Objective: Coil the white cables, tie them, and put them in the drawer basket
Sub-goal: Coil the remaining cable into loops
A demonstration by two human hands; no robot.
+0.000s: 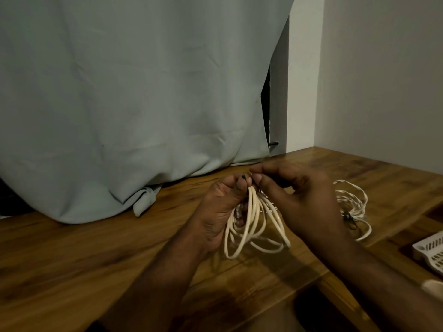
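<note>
A coil of white cable (249,226) hangs in loops above the wooden table (96,248). My left hand (218,212) grips the top of the coil, its fingers curled round the bunched loops. My right hand (299,200) pinches a thin dark tie (244,177) at the top of the coil, right against my left fingertips. A second white cable (354,204) lies loosely bundled on the table behind my right hand, with a dark tie on it. The white slotted drawer basket (431,250) shows at the right edge, partly cut off.
A pale grey-green curtain (131,92) hangs down onto the back of the table. A white wall (383,80) closes the right side. A dark opening (321,307) lies below the table's front edge near the basket.
</note>
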